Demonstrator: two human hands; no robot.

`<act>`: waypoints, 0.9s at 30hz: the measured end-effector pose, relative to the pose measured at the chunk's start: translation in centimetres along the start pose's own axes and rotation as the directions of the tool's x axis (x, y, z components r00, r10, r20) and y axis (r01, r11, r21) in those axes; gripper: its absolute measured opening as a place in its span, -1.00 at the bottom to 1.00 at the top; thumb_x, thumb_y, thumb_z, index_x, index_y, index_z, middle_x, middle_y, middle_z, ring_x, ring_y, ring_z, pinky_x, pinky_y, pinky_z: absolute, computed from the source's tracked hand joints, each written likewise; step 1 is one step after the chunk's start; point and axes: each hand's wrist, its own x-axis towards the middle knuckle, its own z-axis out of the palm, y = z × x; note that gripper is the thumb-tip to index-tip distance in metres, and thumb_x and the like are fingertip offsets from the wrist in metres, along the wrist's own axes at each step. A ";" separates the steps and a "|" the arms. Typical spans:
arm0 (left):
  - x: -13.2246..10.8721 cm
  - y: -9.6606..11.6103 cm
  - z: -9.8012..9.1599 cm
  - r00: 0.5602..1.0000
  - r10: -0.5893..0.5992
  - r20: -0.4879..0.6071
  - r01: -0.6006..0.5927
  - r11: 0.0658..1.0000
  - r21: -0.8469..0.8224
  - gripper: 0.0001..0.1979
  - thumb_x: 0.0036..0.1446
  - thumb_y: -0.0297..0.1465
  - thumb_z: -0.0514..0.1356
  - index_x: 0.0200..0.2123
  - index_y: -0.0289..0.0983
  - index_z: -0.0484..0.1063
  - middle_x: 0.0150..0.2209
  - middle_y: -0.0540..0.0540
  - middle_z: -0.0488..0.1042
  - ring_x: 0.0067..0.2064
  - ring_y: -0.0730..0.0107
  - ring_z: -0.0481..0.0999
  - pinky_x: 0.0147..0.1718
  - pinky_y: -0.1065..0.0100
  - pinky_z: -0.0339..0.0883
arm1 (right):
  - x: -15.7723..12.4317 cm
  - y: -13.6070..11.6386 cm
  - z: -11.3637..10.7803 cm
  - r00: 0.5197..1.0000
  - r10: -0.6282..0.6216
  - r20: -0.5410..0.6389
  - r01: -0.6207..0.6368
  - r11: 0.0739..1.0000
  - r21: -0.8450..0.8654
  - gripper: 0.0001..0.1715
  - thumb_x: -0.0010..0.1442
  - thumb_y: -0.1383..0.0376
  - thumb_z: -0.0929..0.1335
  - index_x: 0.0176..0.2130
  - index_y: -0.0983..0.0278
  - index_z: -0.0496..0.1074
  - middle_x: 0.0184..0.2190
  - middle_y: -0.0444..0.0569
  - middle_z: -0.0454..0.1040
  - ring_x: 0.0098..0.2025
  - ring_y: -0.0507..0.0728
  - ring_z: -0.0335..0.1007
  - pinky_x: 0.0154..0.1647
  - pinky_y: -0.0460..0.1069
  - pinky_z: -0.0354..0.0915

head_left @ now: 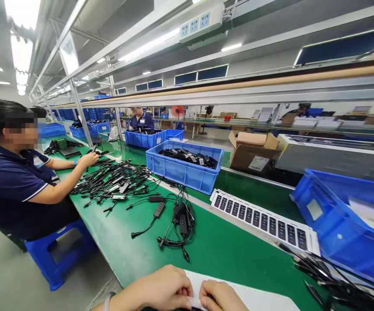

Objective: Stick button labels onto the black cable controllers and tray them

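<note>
Close together at the bottom edge are my left hand (166, 287) and my right hand (221, 296), both with curled fingers. Their fingertips pinch a small whitish strip (196, 303), with something dark just below it that the frame cuts off. Beneath the hands lies a white sheet or board (258, 298) on the green table (222, 246). Beyond them is a small bundle of black cables with control boxes (183, 222). A separate black cable with a box (159, 210) lies left of the bundle. Farther right is a white sheet of black labels (260, 218) in a row.
A heap of black cables (115, 181) covers the table's left part, where a co-worker (15, 181) sits. A blue bin (183, 170) of black parts stands behind. At right are another blue bin (342, 229) and loose black cables (332, 276). A cardboard box (251, 153) stands farther back.
</note>
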 end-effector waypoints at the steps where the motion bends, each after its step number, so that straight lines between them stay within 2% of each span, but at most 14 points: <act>1: -0.1 0.1 -0.5 1.000 -0.023 -0.003 0.023 0.999 -0.039 -0.81 0.10 -0.40 0.30 -0.18 -0.21 0.55 -0.26 -0.02 0.61 -0.27 0.42 0.55 -0.30 0.54 0.31 | -0.2 -0.5 -0.4 1.000 0.013 -0.007 -0.013 1.000 0.022 -0.73 0.13 0.43 0.25 -0.40 0.26 0.52 -0.38 -0.03 0.60 -0.31 0.13 0.44 -0.31 -0.07 0.16; 4: 0.1 0.1 -1.3 0.994 -0.106 0.001 0.105 0.988 -0.110 -0.78 0.07 -0.54 0.22 -0.24 -0.20 0.59 -0.35 0.02 0.62 -0.35 0.45 0.53 -0.34 0.53 0.28 | -0.5 -1.3 -1.2 0.999 0.045 -0.015 -0.043 0.996 0.080 -0.74 0.12 0.41 0.26 -0.40 0.28 0.55 -0.38 -0.04 0.59 -0.31 0.11 0.42 -0.34 -0.09 0.12; 6: 0.2 0.2 -1.5 0.992 -0.128 0.005 0.128 0.987 -0.094 -0.78 0.07 -0.55 0.17 -0.28 -0.22 0.59 -0.39 -0.01 0.61 -0.37 0.40 0.53 -0.35 0.49 0.28 | -0.6 -1.5 -1.4 0.998 0.061 -0.007 -0.060 0.992 0.108 -0.75 0.10 0.42 0.28 -0.39 0.29 0.56 -0.39 -0.04 0.59 -0.33 0.10 0.40 -0.37 -0.09 0.09; 10: 0.0 1.0 -1.8 0.985 -0.172 -0.019 0.171 0.984 -0.042 -0.77 0.10 -0.54 0.11 -0.26 -0.23 0.54 -0.25 -0.10 0.59 -0.22 0.23 0.53 -0.21 0.33 0.31 | -0.5 -1.7 -1.4 0.995 0.097 -0.039 -0.093 0.991 0.095 -0.75 0.11 0.43 0.28 -0.38 0.29 0.57 -0.40 -0.03 0.60 -0.34 0.10 0.40 -0.37 -0.09 0.07; 12: -0.1 1.5 -1.9 0.986 -0.167 -0.011 0.167 0.986 -0.025 -0.81 0.12 -0.46 0.15 -0.21 -0.20 0.51 -0.19 -0.09 0.57 -0.16 0.20 0.52 -0.16 0.30 0.30 | -0.5 -1.9 -1.3 0.993 0.097 -0.065 -0.092 0.993 0.069 -0.73 0.13 0.43 0.27 -0.36 0.29 0.57 -0.38 -0.03 0.60 -0.33 0.10 0.41 -0.35 -0.09 0.08; 14: 0.2 2.1 -1.8 0.982 -0.190 0.009 0.189 0.981 0.037 -0.82 0.12 -0.32 0.23 -0.18 -0.19 0.49 -0.17 -0.08 0.56 -0.13 0.16 0.53 -0.16 0.29 0.32 | -0.6 -2.1 -1.4 0.994 0.077 -0.075 -0.071 0.995 0.071 -0.73 0.14 0.45 0.27 -0.36 0.29 0.56 -0.39 -0.04 0.59 -0.33 0.10 0.41 -0.33 -0.09 0.09; 16: 0.8 2.6 -1.6 0.970 -0.241 0.022 0.236 0.962 0.134 -0.79 0.15 -0.24 0.22 -0.21 -0.23 0.49 -0.17 -0.12 0.56 -0.14 0.09 0.54 -0.18 0.26 0.33 | -0.8 -2.0 -1.7 0.996 0.062 -0.064 -0.055 0.992 0.112 -0.74 0.14 0.47 0.27 -0.39 0.29 0.55 -0.42 -0.06 0.57 -0.35 0.08 0.39 -0.36 -0.10 0.09; 19: 1.8 3.0 -1.4 0.963 -0.266 0.043 0.251 0.942 0.222 -0.80 0.25 -0.32 0.10 -0.25 -0.27 0.49 -0.18 -0.19 0.55 -0.16 0.06 0.56 -0.20 0.22 0.34 | -1.5 -1.3 -2.6 0.999 0.044 -0.004 -0.043 0.980 0.192 -0.80 0.10 0.48 0.32 -0.36 0.30 0.54 -0.43 -0.10 0.54 -0.39 0.05 0.37 -0.39 -0.13 0.11; 22: 2.2 3.0 -1.6 0.968 -0.242 0.072 0.218 0.945 0.244 -0.82 0.25 -0.38 0.08 -0.23 -0.25 0.49 -0.17 -0.18 0.55 -0.14 0.08 0.56 -0.20 0.23 0.35 | -2.7 0.1 -3.9 1.000 0.004 -0.008 -0.003 0.994 0.109 -0.87 0.04 0.45 0.41 -0.33 0.29 0.54 -0.35 -0.07 0.55 -0.32 0.07 0.41 -0.35 -0.13 0.13; 24: 2.2 2.9 -2.1 0.967 -0.239 0.087 0.210 0.943 0.259 -0.81 0.24 -0.41 0.07 -0.23 -0.26 0.49 -0.17 -0.18 0.55 -0.16 0.08 0.56 -0.22 0.23 0.35 | -3.4 0.9 -4.5 0.999 0.000 -0.042 -0.001 1.000 -0.008 -0.91 0.09 0.43 0.39 -0.37 0.28 0.53 -0.35 -0.05 0.56 -0.30 0.09 0.42 -0.33 -0.11 0.12; 27: 2.1 3.2 -2.9 0.965 -0.237 0.110 0.198 0.939 0.282 -0.81 0.21 -0.44 0.07 -0.21 -0.28 0.47 -0.19 -0.21 0.55 -0.19 0.05 0.55 -0.24 0.20 0.35 | -3.9 1.1 -4.6 0.995 0.043 -0.089 -0.054 0.992 -0.116 -0.79 0.20 0.43 0.30 -0.38 0.29 0.52 -0.38 -0.02 0.57 -0.32 0.11 0.44 -0.34 -0.08 0.10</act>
